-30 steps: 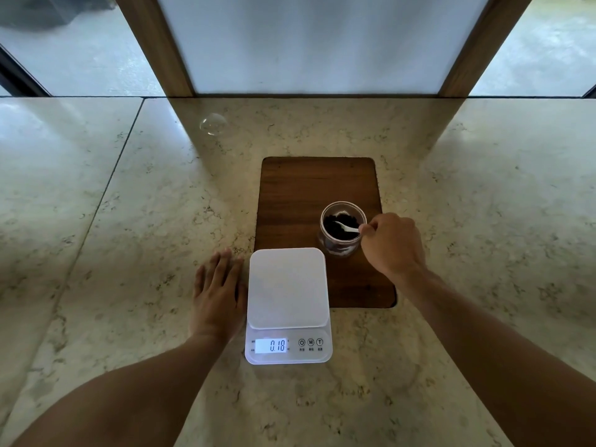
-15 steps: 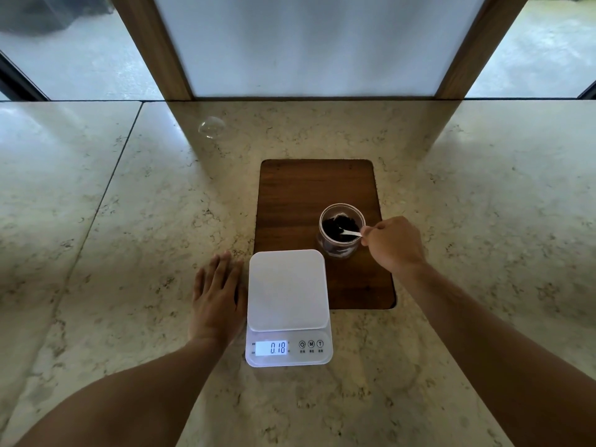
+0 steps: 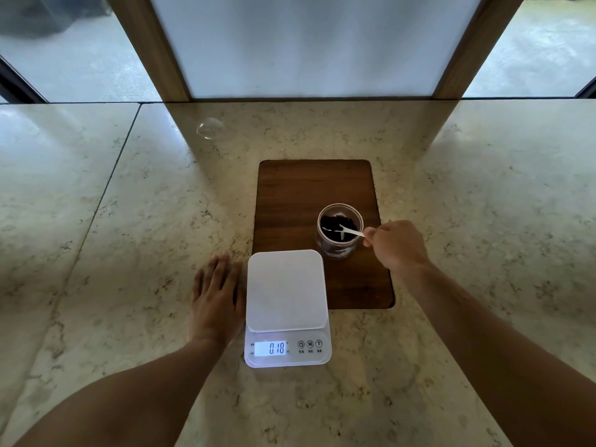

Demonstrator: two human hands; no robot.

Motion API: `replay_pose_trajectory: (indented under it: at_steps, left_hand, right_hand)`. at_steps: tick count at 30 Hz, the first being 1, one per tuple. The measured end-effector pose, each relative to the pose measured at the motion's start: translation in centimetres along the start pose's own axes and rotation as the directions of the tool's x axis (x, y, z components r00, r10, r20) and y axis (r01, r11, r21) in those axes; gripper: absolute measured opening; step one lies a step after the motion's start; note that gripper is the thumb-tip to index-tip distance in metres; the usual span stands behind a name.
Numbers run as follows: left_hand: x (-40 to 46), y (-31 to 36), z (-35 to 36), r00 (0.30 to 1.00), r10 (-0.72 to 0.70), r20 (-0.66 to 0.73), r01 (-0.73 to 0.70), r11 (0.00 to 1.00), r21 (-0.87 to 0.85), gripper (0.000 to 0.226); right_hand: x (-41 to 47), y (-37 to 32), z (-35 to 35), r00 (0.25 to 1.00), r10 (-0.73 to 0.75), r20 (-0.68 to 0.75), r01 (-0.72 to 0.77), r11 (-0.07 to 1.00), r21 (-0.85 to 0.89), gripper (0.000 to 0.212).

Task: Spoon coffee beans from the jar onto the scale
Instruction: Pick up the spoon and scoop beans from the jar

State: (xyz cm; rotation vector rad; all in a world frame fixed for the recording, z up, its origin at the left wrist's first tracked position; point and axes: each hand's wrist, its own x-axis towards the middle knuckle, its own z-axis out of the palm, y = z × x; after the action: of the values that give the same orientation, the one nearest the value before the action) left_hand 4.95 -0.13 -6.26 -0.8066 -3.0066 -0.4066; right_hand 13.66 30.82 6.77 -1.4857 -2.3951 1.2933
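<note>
On the pale marble surface (image 3: 96, 253), far back toward the left of its middle seam, a small clear bubble-like blob (image 3: 210, 128) sits by itself. Nearer the front edge, the left hand (image 3: 216, 295) lies palm down on the stone, fingers (image 3: 222, 269) stretched flat and close together, gripping nothing – its thumb side is just beside the left edge of the scale (image 3: 286, 304). The scale is white, its square platform bare, and its lit display (image 3: 271, 348) reads 0.18; three round buttons (image 3: 310, 344) line up to the right of the display. The scale's back right corner overlaps the front left corner of a dark wooden board (image 3: 309, 188), which lies on the surface behind it. On the board's right half, toward its front, stands a clear jar (image 3: 339, 233), open at the top, with dark coffee beans (image 3: 332, 225) inside. A small white spoon (image 3: 350, 231) reaches over the jar's right rim, its bowl down among the beans. The right hand (image 3: 398, 245) – hovering over the board's right edge – pinches the spoon's handle between thumb and fingertips, the other fingers curled in.
</note>
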Motion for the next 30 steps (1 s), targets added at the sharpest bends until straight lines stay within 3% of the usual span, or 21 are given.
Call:
replay_pose_trajectory:
  at_steps: [30]
  left_hand:
    - [0.1, 0.3, -0.6, 1.000, -0.011, 0.026, 0.012, 1.000, -0.014, 0.059]
  right_hand:
    - [-0.1, 1.2, -1.3, 0.998, -0.025, 0.059, 0.024, 0.999, 0.024, 0.035]
